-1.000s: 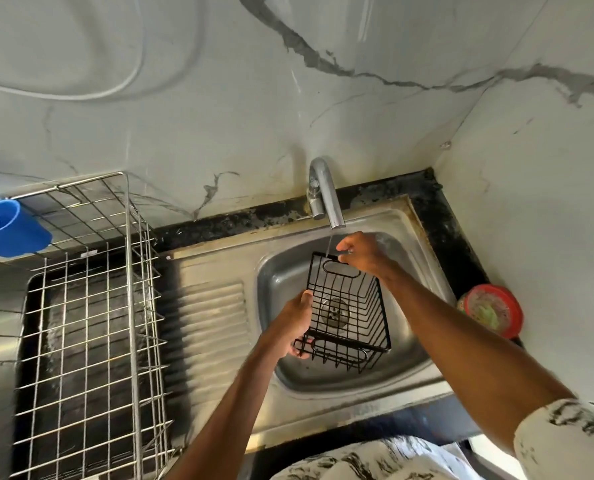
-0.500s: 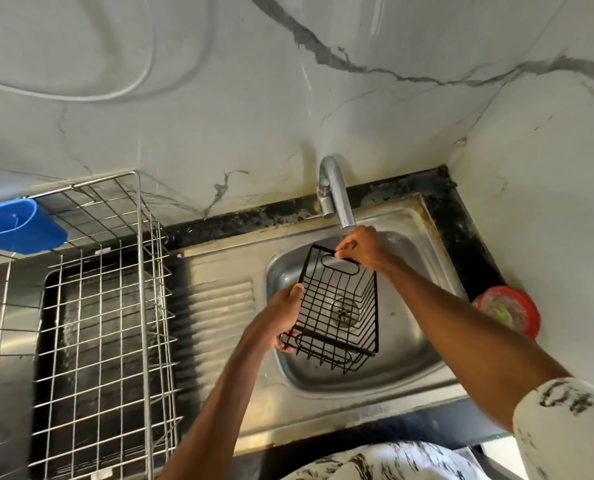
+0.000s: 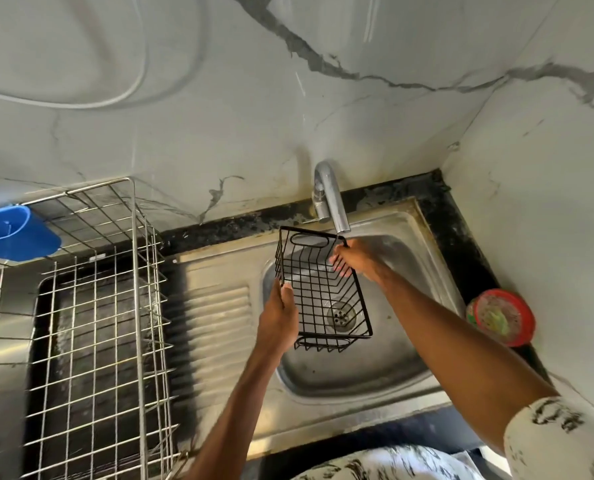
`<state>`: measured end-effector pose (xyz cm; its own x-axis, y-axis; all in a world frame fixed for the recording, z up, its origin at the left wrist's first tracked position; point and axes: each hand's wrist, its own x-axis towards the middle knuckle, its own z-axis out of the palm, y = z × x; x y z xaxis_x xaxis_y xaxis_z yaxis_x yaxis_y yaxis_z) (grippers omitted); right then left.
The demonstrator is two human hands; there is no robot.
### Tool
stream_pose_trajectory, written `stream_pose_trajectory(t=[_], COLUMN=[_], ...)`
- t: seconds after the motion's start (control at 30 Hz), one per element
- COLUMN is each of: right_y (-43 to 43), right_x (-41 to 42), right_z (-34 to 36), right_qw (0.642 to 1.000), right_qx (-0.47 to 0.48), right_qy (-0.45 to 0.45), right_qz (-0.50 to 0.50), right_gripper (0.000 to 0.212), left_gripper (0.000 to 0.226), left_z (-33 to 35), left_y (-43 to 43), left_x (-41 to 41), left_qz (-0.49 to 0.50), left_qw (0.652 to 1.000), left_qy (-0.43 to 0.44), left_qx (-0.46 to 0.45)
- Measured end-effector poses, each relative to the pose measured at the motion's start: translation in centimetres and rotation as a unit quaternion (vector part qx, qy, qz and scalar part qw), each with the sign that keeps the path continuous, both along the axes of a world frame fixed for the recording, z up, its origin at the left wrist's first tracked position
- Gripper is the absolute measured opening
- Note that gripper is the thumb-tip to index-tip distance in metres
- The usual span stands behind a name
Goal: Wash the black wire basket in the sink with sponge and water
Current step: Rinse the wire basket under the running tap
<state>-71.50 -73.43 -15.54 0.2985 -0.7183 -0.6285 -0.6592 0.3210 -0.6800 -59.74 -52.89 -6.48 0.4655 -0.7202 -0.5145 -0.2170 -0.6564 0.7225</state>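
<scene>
One head-worn wide-angle view, facing forward and down — sink [image 3: 385, 362] near, edges perhaps distorted

One black wire basket [image 3: 318, 292], one sink [image 3: 358, 368], one tap [image 3: 332, 199], one steel wire rack [image 3: 98, 306], one blue tub [image 3: 15, 233], one red-rimmed dish [image 3: 501, 317], and two hands: left hand [image 3: 277, 318], right hand [image 3: 356, 259]

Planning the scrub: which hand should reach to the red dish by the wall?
Probably right: the right hand holds the black wire basket on the side nearer the red dish; the left hand grips the opposite side.
</scene>
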Motion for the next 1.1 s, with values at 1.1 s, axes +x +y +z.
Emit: stream_pose_trajectory(t=[1.1], right_y=[-0.1], right_x=[-0.6], right_z=[3.4], right_qw=[0.941], right_qx=[0.192], right_qy=[-0.272], right_qz=[-0.061], right_gripper=[0.039], left_gripper=[0.060], left_z=[-0.8], left_y=[-4.7], left_x=[2.3], left_qz=[-0.011], left_qw=[0.992], left_qy=[-0.129], left_qx=[-0.009])
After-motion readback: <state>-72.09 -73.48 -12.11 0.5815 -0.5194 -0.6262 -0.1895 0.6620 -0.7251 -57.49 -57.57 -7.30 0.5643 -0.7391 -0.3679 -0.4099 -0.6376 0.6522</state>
